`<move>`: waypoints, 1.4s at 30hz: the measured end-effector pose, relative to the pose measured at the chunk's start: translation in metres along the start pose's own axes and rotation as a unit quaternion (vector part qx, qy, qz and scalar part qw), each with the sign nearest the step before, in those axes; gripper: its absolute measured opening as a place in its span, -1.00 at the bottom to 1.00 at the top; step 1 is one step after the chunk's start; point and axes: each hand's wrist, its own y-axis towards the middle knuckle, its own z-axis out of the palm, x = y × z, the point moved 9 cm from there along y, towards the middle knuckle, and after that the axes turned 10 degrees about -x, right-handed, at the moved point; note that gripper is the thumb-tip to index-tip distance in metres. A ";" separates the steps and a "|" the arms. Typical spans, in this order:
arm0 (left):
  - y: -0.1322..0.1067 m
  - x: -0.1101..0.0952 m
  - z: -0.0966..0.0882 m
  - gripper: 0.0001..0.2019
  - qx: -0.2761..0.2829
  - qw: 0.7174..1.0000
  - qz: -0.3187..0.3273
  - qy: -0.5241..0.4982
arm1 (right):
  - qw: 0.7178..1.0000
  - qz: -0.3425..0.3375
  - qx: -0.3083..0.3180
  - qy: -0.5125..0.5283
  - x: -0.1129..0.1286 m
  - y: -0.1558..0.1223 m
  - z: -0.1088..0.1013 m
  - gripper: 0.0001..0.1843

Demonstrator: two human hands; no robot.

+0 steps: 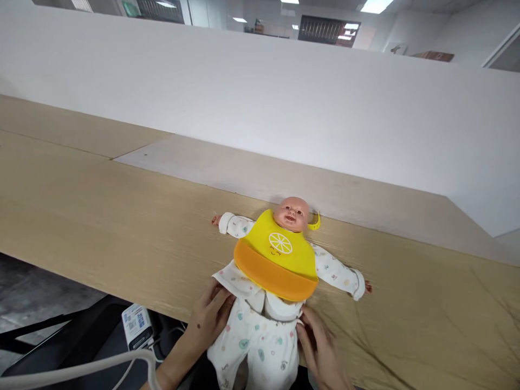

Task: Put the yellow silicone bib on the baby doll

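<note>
A baby doll (293,213) lies on its back on the wooden table, arms spread. It wears a yellow silicone bib (280,249) with an orange pocket (272,276), over a white patterned top (335,271). Its white patterned trousers (260,341) hang toward me over the table's near edge. My left hand (210,314) is closed at one side of the waistband, beside the top's lifted hem; its fingertips are partly hidden. At the opposite side, my right hand (319,341) pinches the waistband between thumb and fingers.
The wooden table (122,216) meets a white partition (260,92) at the back. A white boxy device with a label (137,325) and cables sits below the near edge at left. A pale curved tube (101,363) crosses the lower left corner.
</note>
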 end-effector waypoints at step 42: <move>0.012 -0.022 0.001 -0.80 -0.032 0.975 0.045 0.214 | 0.984 -0.145 -0.098 -0.017 0.038 0.009 -0.031 -0.73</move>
